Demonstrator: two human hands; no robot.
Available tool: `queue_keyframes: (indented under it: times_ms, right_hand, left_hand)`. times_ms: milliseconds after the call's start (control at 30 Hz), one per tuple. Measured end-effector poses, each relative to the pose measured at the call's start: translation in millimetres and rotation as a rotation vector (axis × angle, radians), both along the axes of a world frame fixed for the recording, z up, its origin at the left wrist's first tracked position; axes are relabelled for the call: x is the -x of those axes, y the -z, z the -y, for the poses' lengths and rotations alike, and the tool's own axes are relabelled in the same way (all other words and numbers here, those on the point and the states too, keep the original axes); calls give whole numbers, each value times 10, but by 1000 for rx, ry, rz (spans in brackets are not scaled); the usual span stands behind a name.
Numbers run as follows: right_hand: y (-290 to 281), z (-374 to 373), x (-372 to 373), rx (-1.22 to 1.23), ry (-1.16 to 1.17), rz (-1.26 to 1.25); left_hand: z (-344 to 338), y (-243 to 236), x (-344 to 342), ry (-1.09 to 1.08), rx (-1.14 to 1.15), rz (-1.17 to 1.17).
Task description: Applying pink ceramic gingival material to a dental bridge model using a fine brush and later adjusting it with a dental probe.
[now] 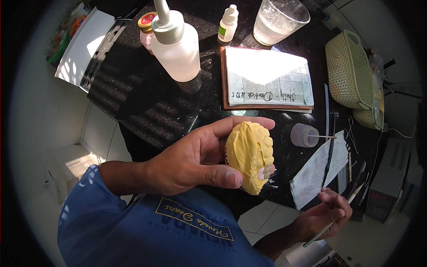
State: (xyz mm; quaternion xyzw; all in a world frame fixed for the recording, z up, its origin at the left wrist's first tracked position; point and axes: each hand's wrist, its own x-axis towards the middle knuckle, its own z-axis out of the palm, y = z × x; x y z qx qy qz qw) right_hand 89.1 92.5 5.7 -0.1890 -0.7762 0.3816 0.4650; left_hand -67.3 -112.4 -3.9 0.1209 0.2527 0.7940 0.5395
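My left hand (202, 164) grips a yellow dental plaster model (247, 158) upright over the table's front edge; the model has a row of teeth along its right side, with pale and whitish ones near the lower end. Lower right, my right hand (327, 216) is closed round a pale-handled fine brush (353, 196), tip pointing up and right. Just above my right fingers a dark slender tool (329, 155) crosses a white paper sheet (307, 178); whether I touch it I cannot tell. A small translucent cup (304, 135) with a thin stick in it stands right of the model.
A black speckled table (124, 98) carries a large pump bottle (175, 58), red-lidded jar (147, 40), dropper bottle (227, 31), glass of liquid (275, 29), notebook-sized pad (269, 80), woven baskets (347, 66), scissors (353, 135) and several slim tools. A grey machine (384, 178) stands far right.
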Motion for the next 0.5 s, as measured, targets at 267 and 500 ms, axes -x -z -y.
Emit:
queue_keyframes:
  times_ms: [267,500]
  right_hand:
    - [-155,399,479,252,-606,94]
    - [-262,497,653,513,-675,148]
  left_hand:
    - [-11,-53,-33,-35,98,69]
    - [7,-43,-38,-58,79,58]
